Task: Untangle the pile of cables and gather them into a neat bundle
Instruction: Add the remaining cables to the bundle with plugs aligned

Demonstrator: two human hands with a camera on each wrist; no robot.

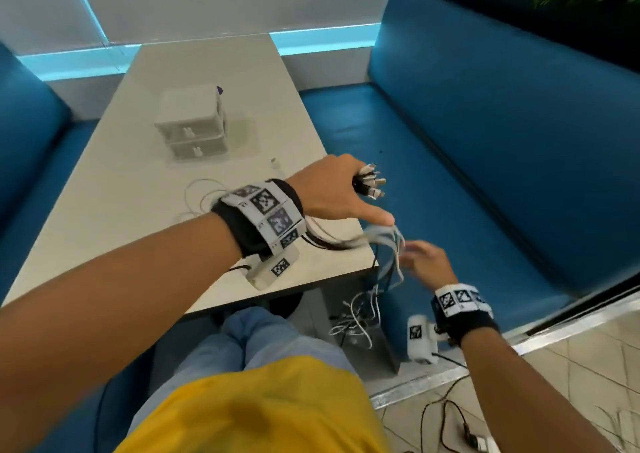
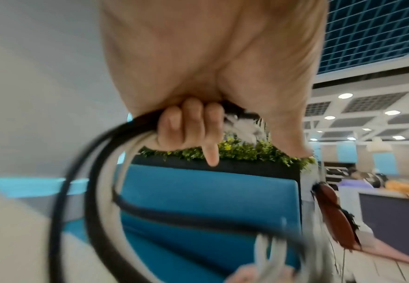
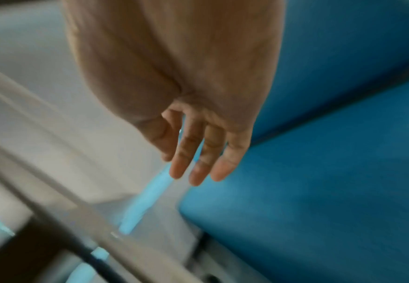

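My left hand (image 1: pixel 341 192) grips a bunch of black and white cables near their plugs (image 1: pixel 371 183), which fan out past the fist over the table's right edge. In the left wrist view the curled fingers (image 2: pixel 188 124) wrap the cables (image 2: pixel 96 181), and the index finger points down. The cable bundle (image 1: pixel 346 239) loops under the hand and hangs off the table corner, its tangled ends (image 1: pixel 356 317) dangling beside my knee. My right hand (image 1: pixel 424 260) is lower, right of the hanging strands, fingers straight and spread, holding nothing; its fingers (image 3: pixel 198 159) show empty.
A white cable (image 1: pixel 201 196) lies loose on the beige table (image 1: pixel 138 182), with a plug (image 1: pixel 275 163) near it. A small white drawer unit (image 1: pixel 192 123) stands farther back. Blue benches (image 1: pixel 467 175) flank the table. More black cable (image 1: pixel 446 418) lies on the tiled floor.
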